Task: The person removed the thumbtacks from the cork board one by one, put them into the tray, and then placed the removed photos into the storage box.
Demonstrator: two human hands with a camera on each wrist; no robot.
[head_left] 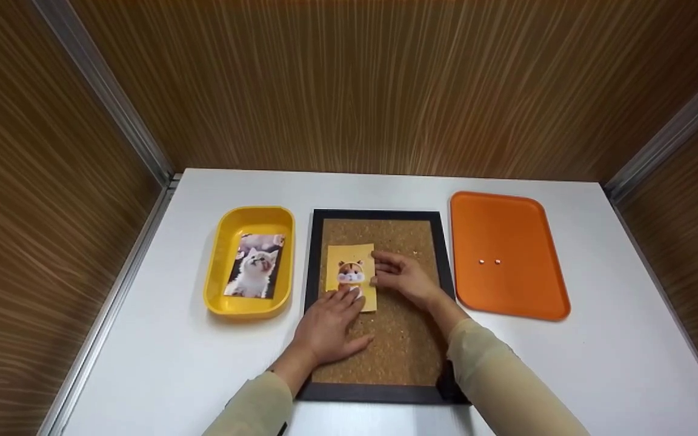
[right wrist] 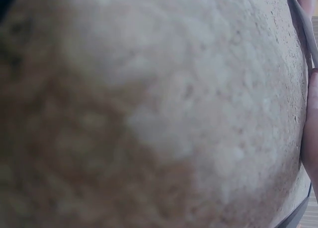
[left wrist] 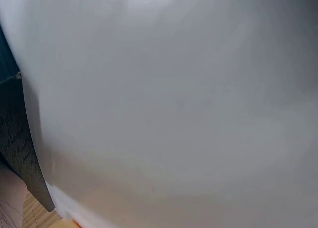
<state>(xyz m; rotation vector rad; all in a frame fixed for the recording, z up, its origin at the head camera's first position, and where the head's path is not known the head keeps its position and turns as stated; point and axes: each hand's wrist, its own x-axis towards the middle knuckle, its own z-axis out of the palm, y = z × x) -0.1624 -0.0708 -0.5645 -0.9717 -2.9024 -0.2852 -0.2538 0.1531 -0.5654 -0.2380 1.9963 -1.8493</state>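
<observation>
A yellow picture card point(head_left: 337, 257) with a cartoon hamster lies over the upper left of a black-framed cork board point(head_left: 397, 357). My left hand point(head_left: 328, 327) rests palm down, its fingers spread straight over the card's lower part and its thumb out over the cork. At the card's right edge, my right hand point(head_left: 406, 278) holds it by fingertips and thumb, the fingers near the top corner and the thumb lower down. The right wrist view shows blurred cork point(right wrist: 238, 99) close up, with the thumb point(right wrist: 310, 123) at a thin raised edge.
Left of the board stands a yellow tray point(head_left: 211, 290) with a kitten photo point(head_left: 255, 266) in it. An orange tray point(head_left: 506, 230) lies to the right, bearing two small white pieces point(head_left: 497, 261). All stand on a white table point(head_left: 143, 363) enclosed by wood-grain panels point(head_left: 355, 91).
</observation>
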